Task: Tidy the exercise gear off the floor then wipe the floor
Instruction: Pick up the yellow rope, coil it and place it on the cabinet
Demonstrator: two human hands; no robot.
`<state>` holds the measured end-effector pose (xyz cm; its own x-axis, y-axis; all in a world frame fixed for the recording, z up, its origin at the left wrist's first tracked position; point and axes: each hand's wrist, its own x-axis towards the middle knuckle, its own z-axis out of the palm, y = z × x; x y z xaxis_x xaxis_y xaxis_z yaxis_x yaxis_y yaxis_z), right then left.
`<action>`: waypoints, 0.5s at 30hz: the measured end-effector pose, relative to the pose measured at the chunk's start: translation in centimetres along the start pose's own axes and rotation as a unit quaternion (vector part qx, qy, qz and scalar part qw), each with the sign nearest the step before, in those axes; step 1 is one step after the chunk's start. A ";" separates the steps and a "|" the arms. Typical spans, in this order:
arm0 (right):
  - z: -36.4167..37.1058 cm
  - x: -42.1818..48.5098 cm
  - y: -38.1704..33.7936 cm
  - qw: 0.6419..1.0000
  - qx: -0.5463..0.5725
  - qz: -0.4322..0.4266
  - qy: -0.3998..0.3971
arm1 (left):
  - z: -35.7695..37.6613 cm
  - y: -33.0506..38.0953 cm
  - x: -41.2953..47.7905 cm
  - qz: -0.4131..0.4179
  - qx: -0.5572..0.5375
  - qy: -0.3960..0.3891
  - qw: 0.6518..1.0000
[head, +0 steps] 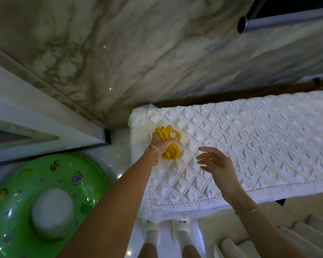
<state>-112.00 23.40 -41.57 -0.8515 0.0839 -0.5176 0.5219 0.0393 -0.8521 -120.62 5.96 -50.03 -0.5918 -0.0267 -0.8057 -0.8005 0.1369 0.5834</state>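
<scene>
quilted cover: far-left corner taken by yellow cord bundle under left hand | right hand open above near-left part, apart from bundle | right end and middle bare, free to pass | left edge: green swim ring on floor blocks low approach | far edge: marble wall close behind

Yellow resistance band: bundled into loose coils, lying on the white quilted cover near its left end, close to the far edge.
</scene>
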 end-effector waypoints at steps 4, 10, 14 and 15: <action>0.1 -0.4 -0.5 1.000 -0.002 0.003 0.001 | -0.6 -2.0 2.7 0.005 0.027 0.010 1.000; -0.1 -0.6 -1.1 1.000 -0.001 0.005 0.001 | -1.7 0.7 -1.1 -0.012 0.074 0.024 0.997; -0.1 -0.5 -1.3 1.000 0.004 0.006 0.002 | -2.3 0.8 -0.9 -0.039 0.122 0.066 0.990; -0.1 -0.4 -1.4 1.000 0.004 0.005 0.001 | -2.6 0.5 -0.6 -0.054 0.138 0.084 0.985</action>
<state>-112.36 23.41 -40.20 -0.8457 0.0855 -0.5268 0.5307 0.0308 -0.8470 -120.94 3.52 -49.01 -0.5300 -0.2173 -0.8197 -0.8176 0.3875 0.4259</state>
